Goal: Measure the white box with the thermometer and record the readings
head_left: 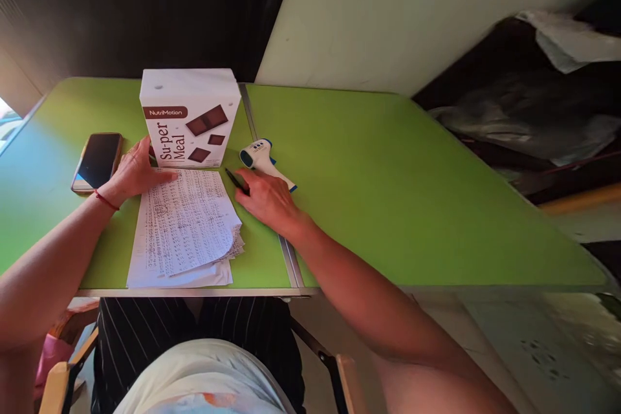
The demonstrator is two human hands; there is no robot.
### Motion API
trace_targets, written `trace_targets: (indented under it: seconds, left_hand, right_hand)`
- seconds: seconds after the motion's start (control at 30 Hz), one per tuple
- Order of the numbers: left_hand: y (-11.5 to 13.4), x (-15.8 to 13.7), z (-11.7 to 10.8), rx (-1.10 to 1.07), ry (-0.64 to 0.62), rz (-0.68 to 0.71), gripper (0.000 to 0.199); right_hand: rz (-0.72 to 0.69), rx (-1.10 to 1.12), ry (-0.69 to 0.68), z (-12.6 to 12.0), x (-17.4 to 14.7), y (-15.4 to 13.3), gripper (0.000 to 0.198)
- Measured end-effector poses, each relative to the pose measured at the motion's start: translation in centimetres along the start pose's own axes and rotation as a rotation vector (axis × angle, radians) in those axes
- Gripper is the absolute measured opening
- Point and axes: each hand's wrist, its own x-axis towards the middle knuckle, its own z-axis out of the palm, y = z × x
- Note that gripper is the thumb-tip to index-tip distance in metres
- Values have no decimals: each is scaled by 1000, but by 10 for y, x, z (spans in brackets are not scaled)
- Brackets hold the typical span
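My left hand (136, 171) rests at the lower left corner of a white NutriMotion Su-per Meal box (204, 142) that stands upright. Its thumb stretches over the top edge of a stack of handwritten sheets (189, 226), and the other fingers reach along the box's side, partly hidden. Right of the sheets, my right hand (269, 197) has its fingers closed on a black pen (235, 178), whose tip points up and left. Just beyond that hand lies a white and blue infrared thermometer (262, 158), its handle partly behind the fingers.
A smartphone (98, 160) lies on the green table (412, 207) left of my left hand. A metal seam (287, 255) runs across the tabletop. Behind stand a dark panel (145, 6) and a pale wall (363, 19). Plastic-wrapped items (524, 116) sit beyond the right edge.
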Motion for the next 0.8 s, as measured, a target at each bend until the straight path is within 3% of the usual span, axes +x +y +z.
trace_targets:
  seconds: [0.1, 0.27, 0.37, 0.5, 0.57, 0.7, 0.8]
  left_hand:
    - [11, -5, -8, 87, -81, -20, 81]
    - [16, -6, -12, 128, -120, -64, 79]
    - [18, -6, -12, 119, -130, -76, 76]
    - [20, -5, -12, 139, -148, -112, 75]
    - [20, -4, -12, 150, -154, -120, 76]
    - [18, -4, -11, 157, -157, -127, 78]
    - [17, -5, -11, 147, -146, -125, 79]
  right_hand:
    - [-61, 85, 88, 2, 3, 14, 44]
    - [-173, 539, 331, 17, 13, 31, 35]
    - [-181, 743, 453, 27, 16, 32, 33]
    - [-175, 850, 535, 30, 13, 24, 32]
    - [-159, 879, 526, 26, 9, 18, 30]
    - [-105, 1077, 396, 21, 5, 7, 42]
    - [-5, 1228, 278, 23, 5, 3, 36]
